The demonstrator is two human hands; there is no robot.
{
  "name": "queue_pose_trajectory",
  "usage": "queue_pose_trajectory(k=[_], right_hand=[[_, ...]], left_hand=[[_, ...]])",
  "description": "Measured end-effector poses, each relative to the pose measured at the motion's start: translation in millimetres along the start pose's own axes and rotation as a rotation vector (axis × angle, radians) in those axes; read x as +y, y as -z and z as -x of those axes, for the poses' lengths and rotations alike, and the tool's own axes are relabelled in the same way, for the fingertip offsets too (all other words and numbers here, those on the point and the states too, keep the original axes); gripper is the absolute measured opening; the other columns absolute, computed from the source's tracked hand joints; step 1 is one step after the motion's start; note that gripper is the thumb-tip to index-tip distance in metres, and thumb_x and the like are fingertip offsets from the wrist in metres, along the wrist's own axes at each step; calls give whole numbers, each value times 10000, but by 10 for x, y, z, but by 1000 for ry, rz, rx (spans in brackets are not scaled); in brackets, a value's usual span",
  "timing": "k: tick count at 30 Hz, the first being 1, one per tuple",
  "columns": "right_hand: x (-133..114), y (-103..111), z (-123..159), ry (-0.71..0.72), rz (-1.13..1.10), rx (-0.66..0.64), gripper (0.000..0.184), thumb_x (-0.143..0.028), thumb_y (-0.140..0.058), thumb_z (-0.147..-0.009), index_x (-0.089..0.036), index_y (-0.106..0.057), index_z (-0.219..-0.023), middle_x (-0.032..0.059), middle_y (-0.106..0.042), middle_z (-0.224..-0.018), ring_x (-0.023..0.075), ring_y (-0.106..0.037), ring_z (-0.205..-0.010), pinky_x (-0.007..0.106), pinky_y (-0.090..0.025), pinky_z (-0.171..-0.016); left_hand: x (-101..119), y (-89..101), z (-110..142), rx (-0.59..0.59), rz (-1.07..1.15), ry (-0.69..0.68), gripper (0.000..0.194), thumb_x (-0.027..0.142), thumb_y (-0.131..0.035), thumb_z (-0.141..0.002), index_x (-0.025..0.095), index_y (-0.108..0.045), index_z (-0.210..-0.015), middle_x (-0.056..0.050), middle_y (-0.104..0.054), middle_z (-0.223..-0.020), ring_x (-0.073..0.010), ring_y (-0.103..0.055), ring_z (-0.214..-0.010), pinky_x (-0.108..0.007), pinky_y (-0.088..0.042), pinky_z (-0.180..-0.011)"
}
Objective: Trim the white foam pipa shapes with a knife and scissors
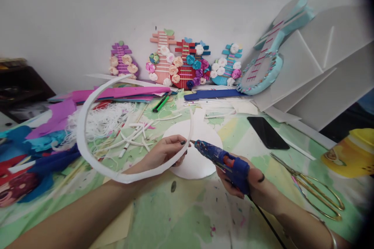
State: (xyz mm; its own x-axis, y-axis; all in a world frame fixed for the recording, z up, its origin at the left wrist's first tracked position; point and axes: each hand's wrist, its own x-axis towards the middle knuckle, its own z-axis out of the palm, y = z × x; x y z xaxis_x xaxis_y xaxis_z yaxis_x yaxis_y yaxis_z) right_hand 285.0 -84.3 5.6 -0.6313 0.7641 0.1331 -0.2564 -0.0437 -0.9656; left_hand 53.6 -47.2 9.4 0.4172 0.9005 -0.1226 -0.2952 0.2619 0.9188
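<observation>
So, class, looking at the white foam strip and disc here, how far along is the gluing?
Done: the white disc is cut and lies on the table; the long strip is cut.
In hand: the left hand holds the strip at the disc's edge while the right hand aims the blue glue gun there.
Left: most of the strip curls free, unattached.

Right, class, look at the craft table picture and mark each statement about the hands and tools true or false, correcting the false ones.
1. The right hand holds a blue glue gun. True.
2. The left hand holds a long white strip bent into a curve. True.
3. The gold scissors are in the left hand. False: they lie on the table, to the right of the right hand.
4. The white disc hangs on the wall. False: it lies flat on the table beneath the hands.
5. A black phone lies on the table. True.
</observation>
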Motion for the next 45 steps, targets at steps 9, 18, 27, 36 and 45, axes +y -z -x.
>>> queue_pose_trajectory(k=[9,18,27,36,45], right_hand=[[47,-1,-22,-15,19,-100,586,-710,-547,-656,-147,-483,-805,-66,-364,-579,14,-303,-362,165,-191,-322],[6,-24,-29,-38,33,-72,592,-710,-555,-647,-142,-484,-799,-68,-369,-556,24,-290,-365,185,-219,-340],[-24,2,6,31,48,60,623,-736,-516,-655,-149,-503,-861,-41,-370,-650,26,-270,-403,200,-170,-361],[-58,-24,0,24,52,48,601,-735,-515,-659,-159,-497,-830,-44,-366,-648,21,-266,-401,197,-172,-360],[-50,-91,-12,-65,118,-61,600,-739,-530,-636,-164,-472,-795,-60,-346,-571,37,-278,-387,192,-196,-353]], left_hand=[[-17,41,-22,-27,27,1,78,168,-598,-707,134,-575,-774,20,-521,-501,-58,-425,-395,-182,-278,-395],[-12,28,-13,-29,15,3,98,175,-619,-688,141,-579,-770,26,-520,-503,-58,-429,-396,-185,-286,-398],[1,7,20,-49,-32,59,116,205,-631,-698,141,-581,-781,21,-518,-548,-63,-453,-413,-174,-285,-394],[3,7,13,-32,-21,43,117,186,-634,-688,138,-590,-785,27,-505,-534,-58,-433,-412,-173,-293,-393],[-28,32,-23,30,3,-4,140,199,-655,-671,141,-592,-783,28,-524,-528,-54,-439,-406,-167,-318,-395]])
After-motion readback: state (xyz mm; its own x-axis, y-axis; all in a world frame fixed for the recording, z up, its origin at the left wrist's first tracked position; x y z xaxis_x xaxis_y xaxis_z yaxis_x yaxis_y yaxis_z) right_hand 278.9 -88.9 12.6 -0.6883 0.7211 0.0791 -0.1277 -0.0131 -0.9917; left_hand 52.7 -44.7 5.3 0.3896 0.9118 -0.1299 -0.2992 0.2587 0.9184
